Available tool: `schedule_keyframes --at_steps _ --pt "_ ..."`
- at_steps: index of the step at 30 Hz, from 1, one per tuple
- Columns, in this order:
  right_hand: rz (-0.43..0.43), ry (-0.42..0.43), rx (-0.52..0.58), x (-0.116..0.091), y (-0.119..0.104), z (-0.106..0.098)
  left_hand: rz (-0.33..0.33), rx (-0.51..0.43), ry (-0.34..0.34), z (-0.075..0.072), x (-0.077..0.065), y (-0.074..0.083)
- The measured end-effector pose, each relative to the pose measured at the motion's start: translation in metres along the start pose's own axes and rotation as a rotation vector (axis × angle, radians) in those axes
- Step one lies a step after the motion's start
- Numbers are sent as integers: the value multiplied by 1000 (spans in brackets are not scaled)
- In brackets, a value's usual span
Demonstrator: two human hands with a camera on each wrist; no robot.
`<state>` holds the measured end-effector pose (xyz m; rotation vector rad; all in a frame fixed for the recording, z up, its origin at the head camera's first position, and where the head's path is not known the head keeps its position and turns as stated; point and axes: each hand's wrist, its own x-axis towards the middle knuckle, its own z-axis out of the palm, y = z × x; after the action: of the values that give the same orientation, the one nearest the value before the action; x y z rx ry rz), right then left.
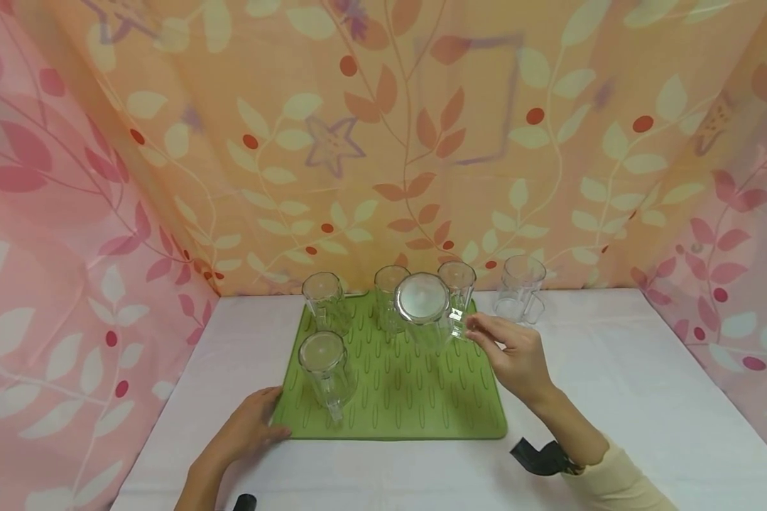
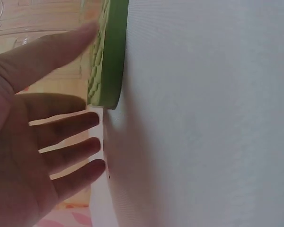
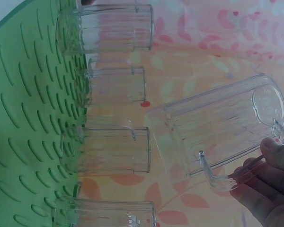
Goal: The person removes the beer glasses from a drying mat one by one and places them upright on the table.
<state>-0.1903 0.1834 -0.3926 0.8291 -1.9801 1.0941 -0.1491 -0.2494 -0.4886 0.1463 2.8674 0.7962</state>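
Note:
My right hand (image 1: 514,355) pinches the handle of a clear glass mug (image 1: 422,298), held bottom-up above the green drying mat (image 1: 415,419). In the right wrist view, this mug (image 3: 222,127) is tilted, its rim towards the mat and its handle between thumb and fingers. My left hand (image 1: 249,429) is at the mat's front left corner, with straight fingers and the thumb over the mat's edge (image 2: 114,56). Upside down on the mat stand several more glass mugs, including a front left mug (image 1: 324,365) and a back left mug (image 1: 324,298).
Behind the held mug are a back middle mug (image 1: 386,291) and a back right mug (image 1: 458,277). Off the mat, at the back right, another glass mug (image 1: 520,287) stands on the white tablecloth (image 1: 607,362). A patterned curtain (image 1: 383,142) encloses the table's back and sides.

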Motion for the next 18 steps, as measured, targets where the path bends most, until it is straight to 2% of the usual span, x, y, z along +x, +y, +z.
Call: schedule_keyframes --at_steps 4,6,8,13,15,18 --pt "-14 -7 -10 1 1 -1 -31 -47 60 -7 1 2" --pt "-30 -13 -32 1 2 -2 -39 -65 118 -11 1 5" --pt "-50 -14 -49 2 2 -3 -29 -71 215 -15 3 8" --pt "-110 -9 -80 5 1 -5 51 -93 534 -23 8 20" --pt "-130 -10 -91 7 0 -5 88 -119 608 -29 10 28" --pt "-161 -7 -109 8 -1 -5 130 -145 647 -39 11 41"
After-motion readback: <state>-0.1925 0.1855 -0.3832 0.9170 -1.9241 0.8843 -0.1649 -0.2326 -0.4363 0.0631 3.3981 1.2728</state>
